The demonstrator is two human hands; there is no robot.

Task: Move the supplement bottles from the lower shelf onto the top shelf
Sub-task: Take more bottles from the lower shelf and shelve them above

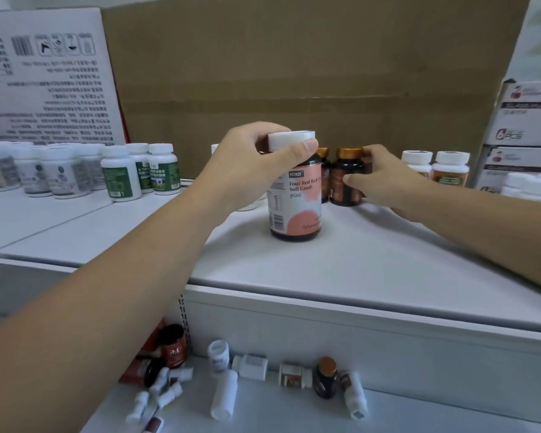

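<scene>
Lying scattered on the white lower shelf (294, 414), small white and dark plastic supplement bottles (222, 395) await moving; they look light, stiff and smooth, best taken around the body. Above, on the white top shelf (356, 264), the left hand (263, 160) has its fingers (303, 151) clamped over the white cap of a dark pink-labelled jar (295, 201), which stands upright. Farther back, the right hand (384, 179) closes on a dark gold-capped bottle (347, 179) just beside it.
</scene>
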